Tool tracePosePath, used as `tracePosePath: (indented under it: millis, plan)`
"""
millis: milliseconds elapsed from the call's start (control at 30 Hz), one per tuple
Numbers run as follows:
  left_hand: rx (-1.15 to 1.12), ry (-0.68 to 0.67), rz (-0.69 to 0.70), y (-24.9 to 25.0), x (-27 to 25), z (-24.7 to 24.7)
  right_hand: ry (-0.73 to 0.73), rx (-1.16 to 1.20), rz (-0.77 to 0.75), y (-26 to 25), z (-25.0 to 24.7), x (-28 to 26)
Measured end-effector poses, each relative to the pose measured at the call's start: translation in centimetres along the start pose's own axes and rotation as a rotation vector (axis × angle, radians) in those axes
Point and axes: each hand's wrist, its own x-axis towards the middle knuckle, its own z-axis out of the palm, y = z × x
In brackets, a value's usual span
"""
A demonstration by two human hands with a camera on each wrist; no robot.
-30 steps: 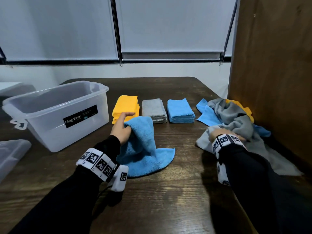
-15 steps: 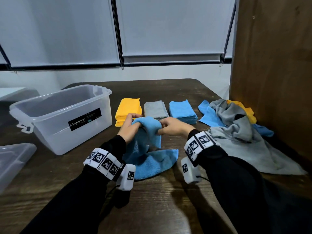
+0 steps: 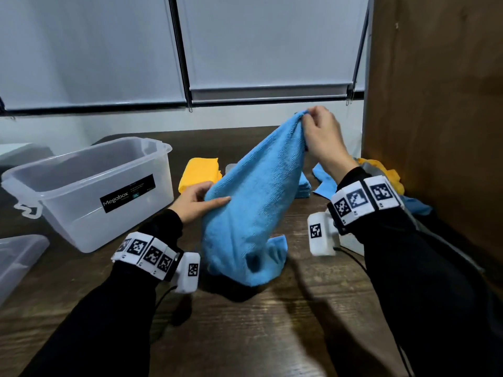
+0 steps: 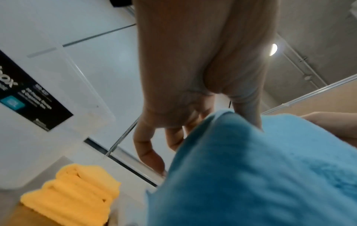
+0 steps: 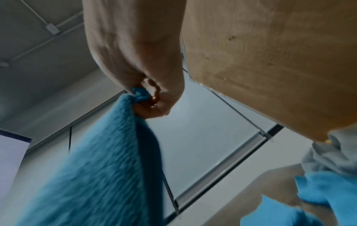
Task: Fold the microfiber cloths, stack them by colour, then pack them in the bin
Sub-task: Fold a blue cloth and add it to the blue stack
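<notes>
At the far left edge of the dark wooden tabletop (image 3: 245, 336) lies a clear plastic lid (image 3: 16, 257), only partly in view. Next to it stands the translucent bin (image 3: 89, 186) with a black "Megabox" label on its front wall; nothing shows inside it. Just right of the bin sits a folded yellow stack (image 3: 200, 171), also seen close up from the left wrist (image 4: 71, 192).

The left hand (image 3: 194, 204) holds the blue cloth (image 3: 261, 202) at its lower left side: the thumb lies across the front of the fabric, and the left wrist view shows the fingers (image 4: 146, 146) curled behind the cloth edge, so this grip is clamped on the cloth. The cloth slopes up to the right, its bottom end bunched and resting on the tabletop between the two wrists.

A sliver of grey (image 3: 230, 167) peeks out behind the cloth, probably a folded grey stack, though most of it is hidden. A folded blue stack (image 3: 304, 186) shows just right of the raised cloth.

The right hand (image 3: 321, 140) is lifted high, its grip pinched tight on the cloth's top corner, confirmed in the right wrist view (image 5: 141, 94). Behind that wrist lies a loose pile of unfolded cloths (image 3: 386, 175), yellow, grey and blue, against a wooden panel (image 3: 441, 104).
</notes>
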Motion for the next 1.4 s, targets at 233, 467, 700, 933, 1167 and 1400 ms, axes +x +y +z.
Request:
tracePosePath:
  millis: [233,467,700,933,1167,1400]
  plan:
    - [0.718,0.407,-0.152,0.3,0.6,-2.4,0.196,-0.484,0.067,0.0,-3.1,-1.3]
    - [-0.149,0.386,-0.213,3.1,0.6,-0.7,-0.030,0.314,0.432,0.1,-1.9,-3.0]
    - [0.009,0.226,0.095,4.0,0.1,-2.5,-0.137,0.589,0.401,1.0,-1.3,-2.4]
    - [0.217,0.062,0.021,0.6,0.3,-3.4,-0.445,0.288,0.387,1.8,-1.3,-2.1]
    - [0.198,0.254,0.328,3.9,-0.8,-4.7,-0.291,0.452,0.054,0.5,-2.7,-1.7]
    - [0.782,0.054,-0.170,2.2,-4.3,-5.2,-0.865,-0.292,0.379,1.5,-5.6,-4.0]
